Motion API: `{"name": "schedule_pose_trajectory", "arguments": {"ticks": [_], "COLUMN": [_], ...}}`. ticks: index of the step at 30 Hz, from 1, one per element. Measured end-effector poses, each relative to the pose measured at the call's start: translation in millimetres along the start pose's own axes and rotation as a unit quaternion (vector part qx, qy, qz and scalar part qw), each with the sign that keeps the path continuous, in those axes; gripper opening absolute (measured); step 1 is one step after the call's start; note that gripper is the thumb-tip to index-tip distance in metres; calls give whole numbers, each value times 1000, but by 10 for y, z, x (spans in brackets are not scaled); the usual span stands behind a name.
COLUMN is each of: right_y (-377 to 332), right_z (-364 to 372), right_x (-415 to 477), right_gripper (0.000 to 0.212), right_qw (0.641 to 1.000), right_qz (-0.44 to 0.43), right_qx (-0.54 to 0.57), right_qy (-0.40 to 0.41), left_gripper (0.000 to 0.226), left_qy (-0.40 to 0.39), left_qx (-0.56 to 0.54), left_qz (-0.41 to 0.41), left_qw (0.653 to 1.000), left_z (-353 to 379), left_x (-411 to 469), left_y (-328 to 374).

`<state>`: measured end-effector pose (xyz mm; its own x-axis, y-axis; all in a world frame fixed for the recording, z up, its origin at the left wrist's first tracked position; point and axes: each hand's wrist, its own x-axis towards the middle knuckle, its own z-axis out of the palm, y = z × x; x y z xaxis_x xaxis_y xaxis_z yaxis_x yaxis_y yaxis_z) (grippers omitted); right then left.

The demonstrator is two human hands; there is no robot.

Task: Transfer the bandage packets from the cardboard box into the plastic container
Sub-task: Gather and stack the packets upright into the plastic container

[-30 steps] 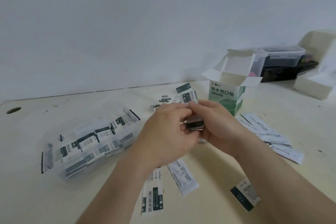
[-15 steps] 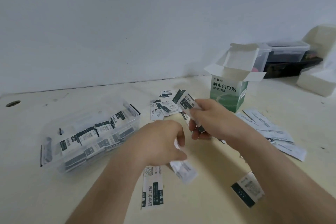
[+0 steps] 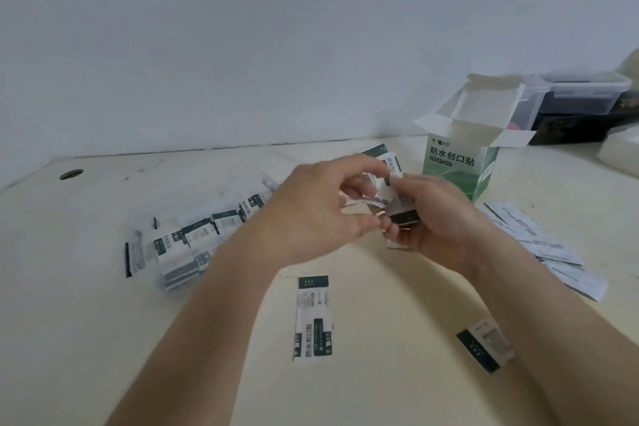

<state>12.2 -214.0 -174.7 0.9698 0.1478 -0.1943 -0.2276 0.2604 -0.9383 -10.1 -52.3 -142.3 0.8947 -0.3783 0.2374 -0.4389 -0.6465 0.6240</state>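
Fingers of left hand, right hand pinch bandage packets between.

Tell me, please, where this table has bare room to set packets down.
Bare: the near-left table in front of the plastic container, and the strip behind it by the round hole. Crowded: the right side, loose packets beside the cardboard box.

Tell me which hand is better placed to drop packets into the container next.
Left, probably. The left hand pinches a packet and is on the side of the container; the right hand holds the stack, nearer the box.
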Motion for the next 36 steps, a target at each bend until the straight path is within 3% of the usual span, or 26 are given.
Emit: {"name": "schedule_pose_trajectory", "arguments": {"ticks": [5, 8, 10, 12, 15, 16, 18, 23, 27, 29, 32, 36], "right_y": [29, 120, 129, 148, 208, 225, 210, 100, 65, 75, 105, 130], "right_z": [20, 52, 36, 37, 106, 138, 191, 186, 170, 157, 126, 99], "right_x": [-6, 24, 47, 55, 39, 26, -13, -69, -132, -169, -185, -264], "right_gripper": [16, 25, 28, 25, 38, 43, 52, 41, 29, 25, 24, 23], "right_qw": [998, 987, 971, 931, 809, 783, 766, 753, 759, 771, 806, 833], "right_qz": [8, 19, -1, -38, -62, -61, -54, -5, 20, 28, 42, 33], "right_qx": [-49, -154, -237, -363, -584, -619, -640, -657, -647, -633, -588, -551], "right_qy": [-34, -32, -13, -9, 11, 22, 27, -36, -71, -67, -53, -41], "left_gripper": [27, 49, 66, 68, 66, 64, 58, 21, 28, 38, 33, 30], "left_qy": [-121, -203, -229, -206, -188, -190, -188, -84, 41, 43, 24, 11], "left_qx": [136, 225, 226, 200, 152, 134, 101, 22, -102, -75, 46, 70], "left_qz": [-57, -98, -114, -127, -174, -189, -204, -205, -250, -255, -232, -240], "left_qw": [982, 948, 940, 949, 955, 954, 955, 975, 962, 963, 971, 968], "left_z": [-68, -47, -54, -45, -17, -8, 10, 138, 247, 317, 338, 324], "left_x": [-275, -449, -513, -515, -468, -451, -424, -373, -372, -358, -342, -328], "left_y": [-97, -230, -298, -314, -356, -370, -403, -446, -449, -443, -371, -299]}}
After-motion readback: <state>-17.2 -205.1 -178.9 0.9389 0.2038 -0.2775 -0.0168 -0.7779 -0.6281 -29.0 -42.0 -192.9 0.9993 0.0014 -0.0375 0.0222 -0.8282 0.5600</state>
